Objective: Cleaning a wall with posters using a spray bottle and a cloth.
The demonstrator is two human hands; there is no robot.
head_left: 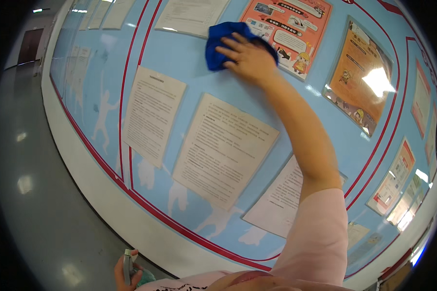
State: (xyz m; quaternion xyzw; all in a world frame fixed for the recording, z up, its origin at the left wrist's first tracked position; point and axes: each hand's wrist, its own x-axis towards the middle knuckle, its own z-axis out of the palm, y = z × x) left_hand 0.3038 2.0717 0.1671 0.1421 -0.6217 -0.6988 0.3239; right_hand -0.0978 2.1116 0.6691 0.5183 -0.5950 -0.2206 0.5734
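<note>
Raised high, my right hand lies with fingers spread on a blue cloth, pressing it flat against a light-blue notice board. The cloth overlaps the lower left of a red-orange illustrated poster and nearly meets the corner of a white printed sheet. Low at the bottom edge, my left hand grips a spray bottle with a grey and pale trigger head. Its greenish translucent body is partly hidden by my hand and shirt.
Printed sheets hang below the cloth, one partly behind my right arm. An orange poster in a glossy cover is at right. Red border lines edge the board above a white lower wall. Grey floor runs left towards a brown door.
</note>
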